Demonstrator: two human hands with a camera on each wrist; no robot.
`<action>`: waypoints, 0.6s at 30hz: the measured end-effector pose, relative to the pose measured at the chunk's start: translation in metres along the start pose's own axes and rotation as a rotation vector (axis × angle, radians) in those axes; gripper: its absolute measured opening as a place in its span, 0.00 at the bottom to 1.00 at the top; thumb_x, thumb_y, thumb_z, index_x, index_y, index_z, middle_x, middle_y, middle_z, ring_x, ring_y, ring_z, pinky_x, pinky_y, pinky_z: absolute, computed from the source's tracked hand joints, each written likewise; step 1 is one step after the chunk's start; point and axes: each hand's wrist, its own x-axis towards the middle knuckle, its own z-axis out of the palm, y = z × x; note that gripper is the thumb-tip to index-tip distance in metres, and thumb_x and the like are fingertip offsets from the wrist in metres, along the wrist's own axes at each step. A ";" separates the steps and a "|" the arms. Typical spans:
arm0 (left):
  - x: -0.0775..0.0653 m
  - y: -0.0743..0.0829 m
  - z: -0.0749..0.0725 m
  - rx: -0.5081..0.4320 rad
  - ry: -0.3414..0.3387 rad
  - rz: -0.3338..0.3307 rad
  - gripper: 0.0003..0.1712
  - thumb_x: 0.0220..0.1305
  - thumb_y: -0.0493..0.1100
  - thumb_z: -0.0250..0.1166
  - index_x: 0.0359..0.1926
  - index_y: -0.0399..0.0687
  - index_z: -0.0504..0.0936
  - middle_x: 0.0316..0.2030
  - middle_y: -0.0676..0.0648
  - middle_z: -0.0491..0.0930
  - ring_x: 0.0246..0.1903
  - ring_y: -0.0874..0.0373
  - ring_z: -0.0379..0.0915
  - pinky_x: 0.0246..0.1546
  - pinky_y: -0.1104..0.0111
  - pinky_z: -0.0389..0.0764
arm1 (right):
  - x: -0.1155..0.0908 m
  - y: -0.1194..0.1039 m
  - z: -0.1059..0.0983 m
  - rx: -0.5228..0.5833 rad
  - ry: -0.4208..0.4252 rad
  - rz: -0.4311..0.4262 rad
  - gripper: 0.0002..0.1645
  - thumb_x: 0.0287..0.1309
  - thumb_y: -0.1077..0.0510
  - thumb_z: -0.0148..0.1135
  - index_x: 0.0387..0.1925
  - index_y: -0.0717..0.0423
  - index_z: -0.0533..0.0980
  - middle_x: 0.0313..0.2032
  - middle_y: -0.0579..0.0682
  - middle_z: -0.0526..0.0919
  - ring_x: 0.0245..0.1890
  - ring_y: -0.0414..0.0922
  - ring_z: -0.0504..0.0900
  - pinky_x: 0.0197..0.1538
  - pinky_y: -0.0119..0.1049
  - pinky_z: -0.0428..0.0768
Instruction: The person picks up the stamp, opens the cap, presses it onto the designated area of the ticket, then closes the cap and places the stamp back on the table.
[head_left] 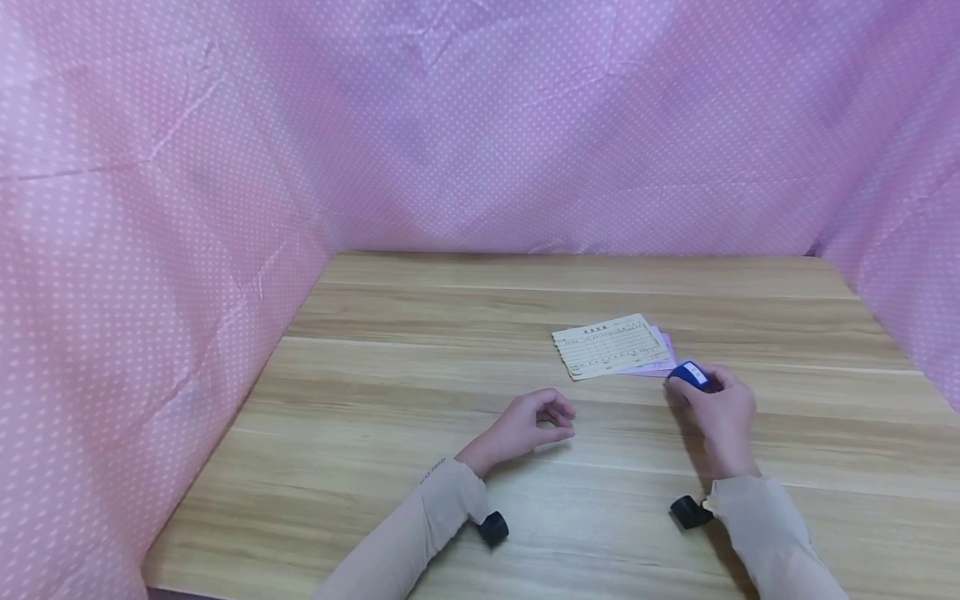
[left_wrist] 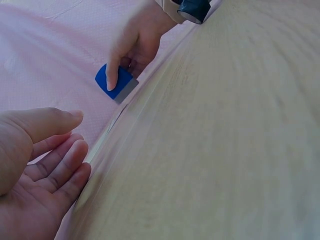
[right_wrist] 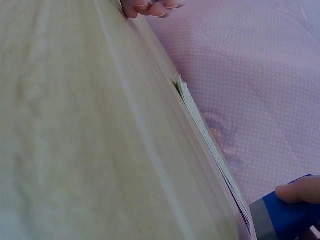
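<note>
My right hand (head_left: 727, 408) grips a blue stamp (head_left: 688, 375) with a white label on its top. In the left wrist view the grey lower part of the stamp (left_wrist: 116, 84) faces down toward the table. The stamp is by the lower right corner of a small stack of forms: a cream printed sheet (head_left: 609, 346) on top, with purple sheets (head_left: 666, 365) showing beneath. Whether it touches the paper I cannot tell. To the lower left of the forms, my left hand (head_left: 525, 429) hovers or rests near the tabletop, fingers loosely bent and holding nothing.
The wood-grain table (head_left: 360, 400) fills the lower view. Pink dotted cloth (head_left: 480, 142) hangs behind it and along both sides. A black wrist camera (head_left: 492, 529) sits at the left cuff and another black camera (head_left: 690, 512) at the right cuff.
</note>
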 end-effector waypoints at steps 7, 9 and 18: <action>0.000 0.000 0.000 0.001 -0.002 0.001 0.13 0.58 0.35 0.69 0.44 0.40 0.79 0.42 0.43 0.82 0.40 0.63 0.77 0.47 0.78 0.76 | 0.001 0.001 -0.001 -0.038 0.000 -0.012 0.36 0.61 0.53 0.64 0.68 0.58 0.64 0.70 0.63 0.63 0.67 0.58 0.63 0.67 0.56 0.67; 0.000 0.001 0.000 0.001 -0.002 -0.001 0.13 0.58 0.35 0.69 0.44 0.40 0.79 0.42 0.44 0.82 0.40 0.63 0.77 0.47 0.78 0.76 | 0.001 0.002 0.000 -0.044 -0.001 -0.017 0.36 0.61 0.54 0.64 0.67 0.59 0.65 0.69 0.63 0.63 0.67 0.58 0.64 0.67 0.56 0.67; 0.000 0.001 0.000 0.000 -0.004 0.001 0.12 0.58 0.35 0.69 0.44 0.40 0.79 0.42 0.44 0.82 0.40 0.63 0.77 0.47 0.78 0.76 | 0.003 0.005 0.000 -0.083 0.001 -0.046 0.36 0.62 0.55 0.62 0.68 0.61 0.64 0.69 0.65 0.63 0.67 0.60 0.63 0.67 0.57 0.67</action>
